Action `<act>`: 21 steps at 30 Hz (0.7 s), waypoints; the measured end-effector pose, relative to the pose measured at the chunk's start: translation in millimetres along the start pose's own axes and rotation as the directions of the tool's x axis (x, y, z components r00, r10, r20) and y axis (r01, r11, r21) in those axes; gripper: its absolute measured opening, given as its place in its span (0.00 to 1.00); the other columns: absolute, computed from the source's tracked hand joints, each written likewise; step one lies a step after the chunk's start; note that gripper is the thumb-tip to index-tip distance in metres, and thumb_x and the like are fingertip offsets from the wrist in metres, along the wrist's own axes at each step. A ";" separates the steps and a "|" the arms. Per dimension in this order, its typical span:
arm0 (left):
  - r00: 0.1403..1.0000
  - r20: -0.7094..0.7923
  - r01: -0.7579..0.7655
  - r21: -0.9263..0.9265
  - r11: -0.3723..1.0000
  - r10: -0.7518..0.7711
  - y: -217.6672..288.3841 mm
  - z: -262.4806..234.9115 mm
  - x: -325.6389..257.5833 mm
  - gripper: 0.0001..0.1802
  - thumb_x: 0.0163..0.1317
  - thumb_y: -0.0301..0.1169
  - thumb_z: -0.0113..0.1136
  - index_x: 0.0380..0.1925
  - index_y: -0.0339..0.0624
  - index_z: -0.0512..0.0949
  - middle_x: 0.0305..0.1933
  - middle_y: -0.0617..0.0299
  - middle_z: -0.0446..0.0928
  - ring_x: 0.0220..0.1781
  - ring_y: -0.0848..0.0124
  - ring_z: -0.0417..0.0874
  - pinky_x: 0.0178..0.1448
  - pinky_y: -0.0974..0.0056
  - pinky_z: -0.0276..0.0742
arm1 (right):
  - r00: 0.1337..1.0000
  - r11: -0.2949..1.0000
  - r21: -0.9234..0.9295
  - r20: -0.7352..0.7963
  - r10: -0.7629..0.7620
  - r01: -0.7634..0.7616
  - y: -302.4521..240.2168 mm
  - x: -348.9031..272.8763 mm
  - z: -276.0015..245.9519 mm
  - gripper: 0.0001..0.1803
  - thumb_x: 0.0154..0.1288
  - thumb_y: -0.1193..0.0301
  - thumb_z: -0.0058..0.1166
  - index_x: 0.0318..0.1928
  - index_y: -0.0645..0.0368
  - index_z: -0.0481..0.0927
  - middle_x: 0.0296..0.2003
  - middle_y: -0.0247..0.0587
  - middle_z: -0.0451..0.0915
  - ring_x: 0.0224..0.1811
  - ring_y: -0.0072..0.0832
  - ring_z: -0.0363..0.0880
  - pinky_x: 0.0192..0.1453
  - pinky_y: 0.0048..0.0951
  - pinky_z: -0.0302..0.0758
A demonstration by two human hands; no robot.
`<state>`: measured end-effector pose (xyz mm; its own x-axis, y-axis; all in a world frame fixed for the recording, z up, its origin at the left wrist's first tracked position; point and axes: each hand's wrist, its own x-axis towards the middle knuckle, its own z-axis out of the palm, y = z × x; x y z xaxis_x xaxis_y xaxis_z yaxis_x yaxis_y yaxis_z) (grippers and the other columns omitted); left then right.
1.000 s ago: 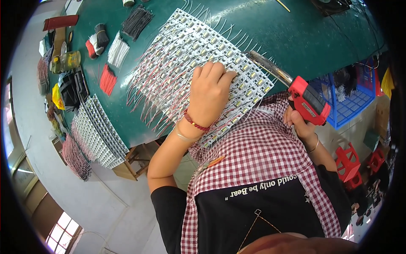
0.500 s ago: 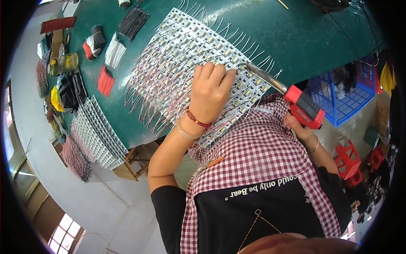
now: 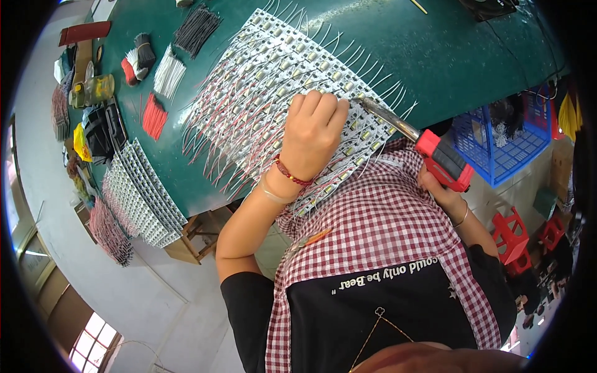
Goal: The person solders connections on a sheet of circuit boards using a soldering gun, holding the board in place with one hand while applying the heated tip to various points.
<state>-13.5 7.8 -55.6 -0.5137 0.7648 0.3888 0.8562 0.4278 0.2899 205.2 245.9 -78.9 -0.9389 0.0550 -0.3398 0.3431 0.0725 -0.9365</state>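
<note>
A white panel of small circuit boards [image 3: 292, 46] lies on the green table, overhanging its near edge toward my apron. Thin red and white wires [image 3: 217, 112] fan out from it. Over the panel's right part, my left hand [image 3: 314, 133] is closed, knuckles up; its fingertips, and anything pinched in them, are hidden. My right hand [image 3: 440, 189] is wrapped round the handle of a red and black soldering gun [image 3: 444, 161]. The metal barrel slants up and left, its tip at the panel just right of my left fingers.
Bundles of black wires [image 3: 198, 30], white wires [image 3: 169, 73] and red wires [image 3: 153, 117] lie on the table [image 3: 448, 62] at the left. More wired panels [image 3: 146, 193] hang over the left edge. A blue plastic basket [image 3: 488, 149] and red stools [image 3: 511, 236] stand at the right.
The soldering gun has shifted slightly down and left, its tip still near my left fingers. My left hand has moved a touch to the right and remains closed.
</note>
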 end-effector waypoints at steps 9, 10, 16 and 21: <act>1.000 0.022 -0.001 0.031 1.000 0.001 3.3 -2.4 2.6 0.10 0.50 0.26 0.55 0.33 0.37 0.78 0.31 0.61 0.66 0.36 0.65 0.70 0.40 0.61 0.65 | 0.998 0.987 0.149 -0.009 0.070 -0.067 1.3 -8.6 -0.1 0.07 0.66 0.73 0.59 0.41 0.62 0.80 0.32 0.34 0.80 0.35 0.22 0.78 0.40 0.27 0.75; 1.000 0.021 0.000 0.031 1.000 -0.001 3.4 -3.1 2.9 0.10 0.50 0.26 0.55 0.33 0.37 0.78 0.31 0.61 0.66 0.36 0.65 0.70 0.40 0.61 0.65 | 0.999 0.988 0.144 0.003 0.051 -0.051 2.4 -8.7 -1.1 0.06 0.67 0.73 0.59 0.41 0.62 0.80 0.32 0.33 0.80 0.35 0.22 0.78 0.40 0.27 0.75; 1.000 0.022 -0.006 0.075 0.997 0.004 3.8 -2.2 3.4 0.09 0.50 0.26 0.55 0.32 0.38 0.78 0.30 0.61 0.67 0.36 0.66 0.71 0.40 0.61 0.65 | 0.999 0.999 0.017 -0.018 0.030 -0.030 0.8 -5.5 1.2 0.07 0.65 0.73 0.60 0.42 0.62 0.80 0.33 0.35 0.80 0.35 0.23 0.78 0.40 0.27 0.75; 1.000 0.006 -0.008 0.074 0.997 0.007 4.1 -1.5 2.7 0.08 0.49 0.26 0.55 0.31 0.38 0.77 0.30 0.61 0.67 0.36 0.66 0.70 0.40 0.62 0.65 | 0.995 0.992 -0.084 -0.036 -0.093 0.090 -3.5 0.6 3.6 0.08 0.63 0.75 0.60 0.42 0.63 0.80 0.32 0.36 0.80 0.33 0.24 0.79 0.38 0.28 0.75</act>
<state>-11.5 10.8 -52.1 -0.5072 0.7706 0.3858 0.8618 0.4563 0.2216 203.4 242.1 -76.1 -0.9651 0.0837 -0.2480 0.2587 0.1609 -0.9525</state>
